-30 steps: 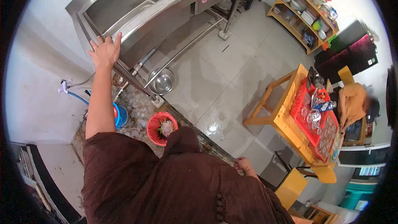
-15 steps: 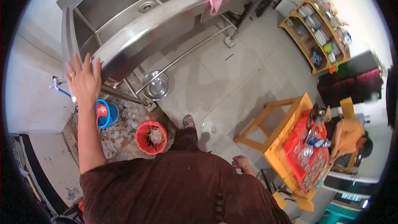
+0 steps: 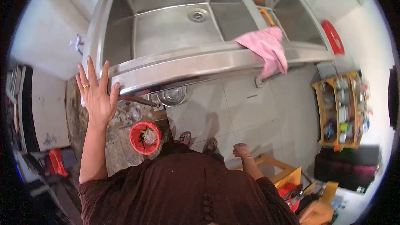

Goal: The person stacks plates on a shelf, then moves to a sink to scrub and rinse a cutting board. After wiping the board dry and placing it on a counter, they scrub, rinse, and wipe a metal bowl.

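My left hand (image 3: 97, 93) lies on the front left corner of the steel sink (image 3: 179, 64), fingers spread and a ring on one of them. It holds nothing. My right hand (image 3: 240, 151) hangs above the floor in front of my body, its fingers curled in, with nothing visible in them. A pink cloth (image 3: 266, 48) is draped over the front rim near the divider between the two basins. The large left basin has a drain (image 3: 197, 15) and is bare. An orange item (image 3: 266, 16) sits by the right basin.
Under the sink stands a steel bowl (image 3: 177, 96). A red bin (image 3: 134, 139) with scraps is left of my feet. A wooden shelf (image 3: 337, 145) with dishes is on the right. Behind it are a wooden table (image 3: 293, 177) and another person's sleeve (image 3: 318, 212).
My view has turned right and come closer to the sink, showing more of both basins. My left hand stays on the sink corner. The blue bucket is now out of sight.
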`<action>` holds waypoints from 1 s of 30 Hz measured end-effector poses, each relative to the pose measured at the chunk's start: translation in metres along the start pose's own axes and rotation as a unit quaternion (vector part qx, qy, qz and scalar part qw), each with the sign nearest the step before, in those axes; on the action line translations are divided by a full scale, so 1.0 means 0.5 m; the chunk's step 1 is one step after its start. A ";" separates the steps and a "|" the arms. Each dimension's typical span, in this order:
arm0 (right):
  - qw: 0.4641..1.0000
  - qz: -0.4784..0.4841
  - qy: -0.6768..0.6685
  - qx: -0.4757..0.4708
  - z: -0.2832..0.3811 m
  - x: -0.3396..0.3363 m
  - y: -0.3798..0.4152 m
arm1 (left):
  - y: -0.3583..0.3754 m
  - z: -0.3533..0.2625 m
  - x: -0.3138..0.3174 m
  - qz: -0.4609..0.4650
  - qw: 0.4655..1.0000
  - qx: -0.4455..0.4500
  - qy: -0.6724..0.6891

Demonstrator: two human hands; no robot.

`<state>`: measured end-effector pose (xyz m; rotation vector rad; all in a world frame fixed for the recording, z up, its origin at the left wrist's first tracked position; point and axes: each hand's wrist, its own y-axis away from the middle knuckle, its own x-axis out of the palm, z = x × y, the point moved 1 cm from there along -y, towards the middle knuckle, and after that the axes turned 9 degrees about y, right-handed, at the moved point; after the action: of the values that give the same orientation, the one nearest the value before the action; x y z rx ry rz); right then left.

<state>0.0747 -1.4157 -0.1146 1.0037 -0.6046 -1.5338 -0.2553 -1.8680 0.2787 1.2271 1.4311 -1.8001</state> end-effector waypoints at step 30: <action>0.956 0.215 0.120 0.163 0.426 0.467 -0.607 | 0.762 -0.680 0.605 0.019 -0.163 -0.683 0.712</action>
<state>-0.2627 -1.6066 -0.3195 1.1923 -0.8560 -0.9302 0.0371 -1.6218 -0.1755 -0.6798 -1.6218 -2.3644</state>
